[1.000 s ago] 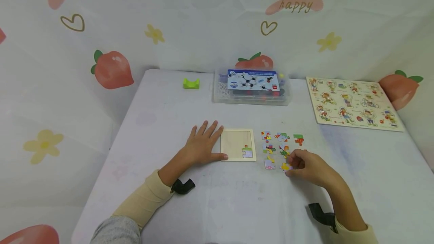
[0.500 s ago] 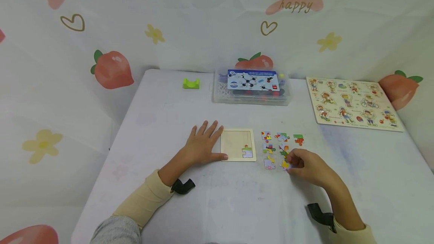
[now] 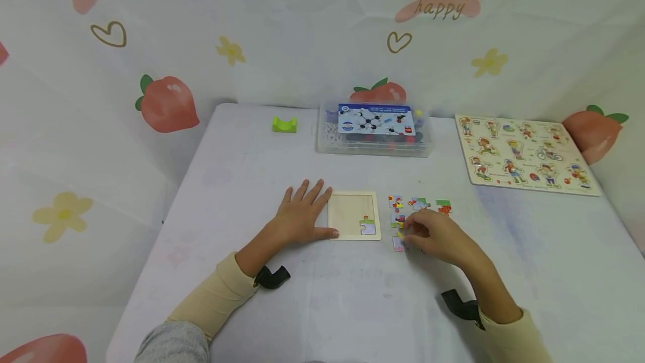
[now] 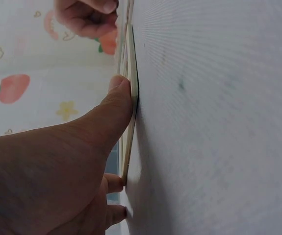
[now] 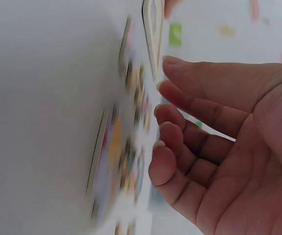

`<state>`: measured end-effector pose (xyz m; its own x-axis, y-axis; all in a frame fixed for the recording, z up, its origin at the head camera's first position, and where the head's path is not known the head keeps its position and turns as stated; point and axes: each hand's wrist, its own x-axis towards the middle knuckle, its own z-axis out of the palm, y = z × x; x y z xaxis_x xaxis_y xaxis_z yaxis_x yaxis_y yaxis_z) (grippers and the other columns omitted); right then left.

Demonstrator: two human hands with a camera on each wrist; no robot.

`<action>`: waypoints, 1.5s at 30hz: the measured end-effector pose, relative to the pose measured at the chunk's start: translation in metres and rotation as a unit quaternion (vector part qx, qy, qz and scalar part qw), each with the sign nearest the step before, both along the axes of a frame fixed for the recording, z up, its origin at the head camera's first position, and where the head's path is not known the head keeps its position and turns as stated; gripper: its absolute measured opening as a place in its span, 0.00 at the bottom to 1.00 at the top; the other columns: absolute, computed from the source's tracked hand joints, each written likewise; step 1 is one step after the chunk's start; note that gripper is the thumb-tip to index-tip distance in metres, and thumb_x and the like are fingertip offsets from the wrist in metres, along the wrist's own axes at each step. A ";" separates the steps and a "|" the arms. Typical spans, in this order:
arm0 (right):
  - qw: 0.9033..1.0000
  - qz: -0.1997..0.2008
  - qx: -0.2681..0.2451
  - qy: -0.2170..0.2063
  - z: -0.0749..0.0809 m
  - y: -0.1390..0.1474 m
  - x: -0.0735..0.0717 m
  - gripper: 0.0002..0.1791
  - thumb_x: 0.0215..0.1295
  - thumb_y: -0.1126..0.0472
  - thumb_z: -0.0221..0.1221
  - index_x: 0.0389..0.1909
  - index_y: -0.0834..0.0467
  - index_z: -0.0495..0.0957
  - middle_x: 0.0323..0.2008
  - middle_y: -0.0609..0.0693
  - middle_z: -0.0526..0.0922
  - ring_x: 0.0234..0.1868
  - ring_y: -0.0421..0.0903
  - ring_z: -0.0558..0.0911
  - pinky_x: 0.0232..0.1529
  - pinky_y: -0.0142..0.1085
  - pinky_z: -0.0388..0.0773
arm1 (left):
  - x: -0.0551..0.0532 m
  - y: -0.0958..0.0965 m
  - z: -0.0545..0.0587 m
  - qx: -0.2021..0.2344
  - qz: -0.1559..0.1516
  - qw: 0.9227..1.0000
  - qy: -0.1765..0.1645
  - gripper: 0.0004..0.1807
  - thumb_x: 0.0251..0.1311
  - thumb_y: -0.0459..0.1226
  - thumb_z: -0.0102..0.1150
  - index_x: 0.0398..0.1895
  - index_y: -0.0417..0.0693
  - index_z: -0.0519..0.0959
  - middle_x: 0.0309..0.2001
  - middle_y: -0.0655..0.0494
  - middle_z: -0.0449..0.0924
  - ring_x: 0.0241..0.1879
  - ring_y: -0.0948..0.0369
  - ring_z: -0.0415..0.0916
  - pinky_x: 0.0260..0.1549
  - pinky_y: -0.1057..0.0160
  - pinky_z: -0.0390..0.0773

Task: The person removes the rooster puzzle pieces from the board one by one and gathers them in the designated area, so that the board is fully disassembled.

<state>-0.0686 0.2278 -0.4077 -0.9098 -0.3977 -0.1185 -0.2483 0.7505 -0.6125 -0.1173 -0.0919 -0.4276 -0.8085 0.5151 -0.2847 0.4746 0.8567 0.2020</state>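
Observation:
My left hand lies with fingers spread at the left side of a small square wooden puzzle tray. Its thumb rests on the tray's edge, as the left wrist view shows. One jigsaw piece sits in the tray's lower right corner. Over the loose jigsaw pieces to the right hovers my right hand, hiding some of them. In the right wrist view its fingers are loosely bent, with thumb and index tips close together and nothing visible between them. The pieces below look blurred, apart from the hand.
A clear plastic case with a blue-topped card stands at the back of the table. Left of it is a small green block. A larger wooden picture board lies at the back right.
My right hand has moved left, from the right-hand lower pieces to over the left column of pieces. The left hand and the tray have stayed put.

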 end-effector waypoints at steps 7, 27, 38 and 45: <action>0.999 0.044 0.004 0.029 -0.002 -0.039 -0.016 0.13 0.58 0.67 0.70 0.44 0.63 0.82 0.28 0.43 0.74 0.30 0.42 0.72 0.32 0.37 0.72 | -0.001 0.001 -0.002 -0.002 0.004 1.000 -0.001 0.57 0.58 0.71 0.54 0.82 0.53 0.47 0.81 0.49 0.40 0.78 0.43 0.36 0.70 0.35 0.42; 1.000 0.002 0.007 -0.019 -0.008 -0.064 -0.026 0.08 0.59 0.67 0.70 0.33 0.57 0.79 0.27 0.44 0.77 0.30 0.43 0.73 0.33 0.38 0.72 | -0.002 0.000 -0.003 0.003 0.002 1.000 -0.005 0.57 0.58 0.71 0.53 0.82 0.53 0.46 0.81 0.48 0.40 0.78 0.43 0.35 0.70 0.35 0.42; 0.997 0.016 -0.070 0.000 -0.005 -0.059 -0.021 0.09 0.60 0.71 0.68 0.30 0.57 0.78 0.26 0.42 0.79 0.27 0.41 0.75 0.29 0.33 0.73 | -0.002 0.000 -0.003 -0.004 -0.002 1.000 0.002 0.57 0.58 0.72 0.53 0.82 0.53 0.47 0.81 0.49 0.40 0.78 0.43 0.36 0.70 0.35 0.43; 0.997 0.004 -0.076 -0.003 -0.003 -0.039 -0.016 0.09 0.62 0.71 0.66 0.30 0.56 0.77 0.26 0.42 0.78 0.27 0.41 0.76 0.29 0.34 0.75 | 0.000 0.000 -0.002 0.001 0.000 1.000 0.003 0.57 0.58 0.71 0.53 0.82 0.53 0.47 0.81 0.49 0.40 0.78 0.43 0.36 0.70 0.35 0.43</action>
<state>-0.0843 0.1893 -0.4108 -0.9057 -0.4192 -0.0628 -0.2497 0.6474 -0.7201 -0.1178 -0.0921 -0.4300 -0.8103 0.5153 -0.2789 0.4755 0.8565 0.2009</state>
